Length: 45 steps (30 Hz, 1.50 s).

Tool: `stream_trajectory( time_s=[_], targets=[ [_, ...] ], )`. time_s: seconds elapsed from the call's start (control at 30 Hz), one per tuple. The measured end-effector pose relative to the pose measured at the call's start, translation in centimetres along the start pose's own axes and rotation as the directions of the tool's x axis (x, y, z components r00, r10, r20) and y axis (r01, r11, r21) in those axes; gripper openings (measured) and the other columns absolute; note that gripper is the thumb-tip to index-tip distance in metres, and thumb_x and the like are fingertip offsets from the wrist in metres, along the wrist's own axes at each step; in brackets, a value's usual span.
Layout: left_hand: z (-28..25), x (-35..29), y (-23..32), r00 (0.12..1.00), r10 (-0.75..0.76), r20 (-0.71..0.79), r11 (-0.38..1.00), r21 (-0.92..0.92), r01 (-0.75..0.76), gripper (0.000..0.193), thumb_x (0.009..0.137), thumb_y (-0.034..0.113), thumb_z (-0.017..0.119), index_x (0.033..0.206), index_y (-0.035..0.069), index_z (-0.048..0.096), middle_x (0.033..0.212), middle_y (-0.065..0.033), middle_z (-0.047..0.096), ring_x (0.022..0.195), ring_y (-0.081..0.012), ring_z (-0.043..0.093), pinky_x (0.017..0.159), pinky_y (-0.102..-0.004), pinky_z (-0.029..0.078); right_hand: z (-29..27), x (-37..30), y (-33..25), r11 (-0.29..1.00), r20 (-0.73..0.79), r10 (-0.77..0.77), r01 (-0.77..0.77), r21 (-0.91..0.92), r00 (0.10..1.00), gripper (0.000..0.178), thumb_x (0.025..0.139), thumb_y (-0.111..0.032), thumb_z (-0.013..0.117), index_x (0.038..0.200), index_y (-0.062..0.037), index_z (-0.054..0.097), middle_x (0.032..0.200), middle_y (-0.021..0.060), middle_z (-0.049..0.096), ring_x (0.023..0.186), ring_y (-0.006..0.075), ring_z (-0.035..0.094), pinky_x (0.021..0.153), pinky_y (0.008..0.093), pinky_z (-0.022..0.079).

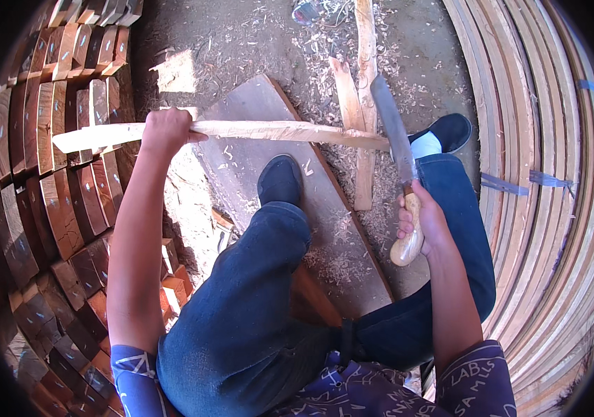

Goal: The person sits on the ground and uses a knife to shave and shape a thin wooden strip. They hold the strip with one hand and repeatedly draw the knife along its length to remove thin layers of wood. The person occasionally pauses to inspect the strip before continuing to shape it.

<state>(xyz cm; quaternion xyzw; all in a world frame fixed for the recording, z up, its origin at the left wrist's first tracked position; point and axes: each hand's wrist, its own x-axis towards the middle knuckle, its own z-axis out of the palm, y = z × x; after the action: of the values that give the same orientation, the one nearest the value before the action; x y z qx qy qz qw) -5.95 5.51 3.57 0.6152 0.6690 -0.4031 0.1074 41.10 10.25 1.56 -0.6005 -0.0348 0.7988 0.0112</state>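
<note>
My left hand (166, 132) is closed around a long pale strip of wood (269, 131), which lies crosswise in front of me above a wide board. Gripped in my right hand (427, 219) is a machete (396, 128) with a broad grey blade and a light wooden handle. The blade points away from me, and its side overlaps the strip's right end; whether they touch I cannot tell. My left foot, in a dark shoe (279, 179), stands on the wide board (328, 198), just nearer to me than the strip.
Cut timber ends (54, 139) are stacked high on the left. Long planks (519, 90), bound with bluish straps (505, 184), line the right. Two rough wood pieces, a longer slat (366, 62) and a shorter one (345, 94), lie ahead among shavings. My other shoe (452, 132) is beyond the machete.
</note>
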Motion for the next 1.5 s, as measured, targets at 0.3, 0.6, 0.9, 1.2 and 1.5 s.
stream_trajectory(
  time_s=[0.3, 0.6, 0.9, 1.2, 1.5],
  targets=[
    [1.2, -0.3, -0.7, 0.993, 0.025, -0.113, 0.999, 0.027, -0.022, 0.057, 0.069, 0.066, 0.064, 0.074, 0.01, 0.068, 0.066, -0.0041, 0.064, 0.065, -0.0209, 0.068, 0.057, -0.0333, 0.05, 0.7, -0.8, 0.7, 0.994, 0.004, 0.08, -0.08, 0.078, 0.997, 0.047, 0.097, -0.055, 0.043, 0.08, -0.0114, 0.048, 0.051, -0.003, 0.035, 0.038, 0.011, 0.037, 0.044, 0.0311, 0.04],
    [0.6, 0.0, -0.5, 0.989, 0.048, -0.138, 0.999, 0.011, -0.046, 0.051, 0.07, 0.063, 0.066, 0.072, 0.011, 0.069, 0.065, -0.0044, 0.064, 0.062, -0.022, 0.067, 0.055, -0.0358, 0.05, 1.5, -0.8, 2.4, 0.983, -0.006, 0.157, -0.157, -0.098, 0.988, 0.045, 0.097, -0.054, 0.043, 0.081, -0.0115, 0.048, 0.05, -0.0023, 0.036, 0.038, 0.0114, 0.037, 0.045, 0.0321, 0.042],
    [0.7, -0.1, -0.5, 0.968, 0.106, -0.229, 0.994, 0.005, -0.108, 0.052, 0.07, 0.062, 0.066, 0.071, 0.01, 0.068, 0.061, -0.0057, 0.062, 0.061, -0.0233, 0.067, 0.055, -0.0351, 0.051, 1.4, 0.5, 7.5, 0.984, -0.104, 0.09, -0.104, -0.144, 0.991, 0.044, 0.096, -0.05, 0.049, 0.08, -0.0088, 0.047, 0.051, 0.0015, 0.041, 0.039, 0.0156, 0.042, 0.042, 0.0334, 0.042],
    [1.3, 0.3, -1.5, 0.937, 0.146, -0.318, 0.989, 0.019, -0.148, 0.053, 0.068, 0.064, 0.067, 0.069, 0.01, 0.067, 0.057, -0.0061, 0.06, 0.059, -0.0242, 0.066, 0.054, -0.0357, 0.051, 2.8, 0.7, 6.6, 0.981, -0.031, 0.166, -0.168, -0.096, 0.986, 0.046, 0.096, -0.053, 0.045, 0.079, -0.0104, 0.046, 0.05, 0.0, 0.036, 0.039, 0.0149, 0.039, 0.044, 0.033, 0.041],
    [-0.7, 0.2, -1.0, 0.977, 0.104, -0.185, 0.994, -0.005, -0.107, 0.048, 0.072, 0.058, 0.067, 0.072, 0.01, 0.069, 0.064, -0.0082, 0.065, 0.062, -0.0248, 0.066, 0.055, -0.036, 0.051, 1.1, -0.4, 4.1, 0.972, 0.112, 0.234, -0.233, -0.016, 0.966, 0.05, 0.096, -0.058, 0.041, 0.081, -0.0103, 0.047, 0.052, -0.0023, 0.036, 0.04, 0.011, 0.038, 0.046, 0.0318, 0.041]
  ],
)
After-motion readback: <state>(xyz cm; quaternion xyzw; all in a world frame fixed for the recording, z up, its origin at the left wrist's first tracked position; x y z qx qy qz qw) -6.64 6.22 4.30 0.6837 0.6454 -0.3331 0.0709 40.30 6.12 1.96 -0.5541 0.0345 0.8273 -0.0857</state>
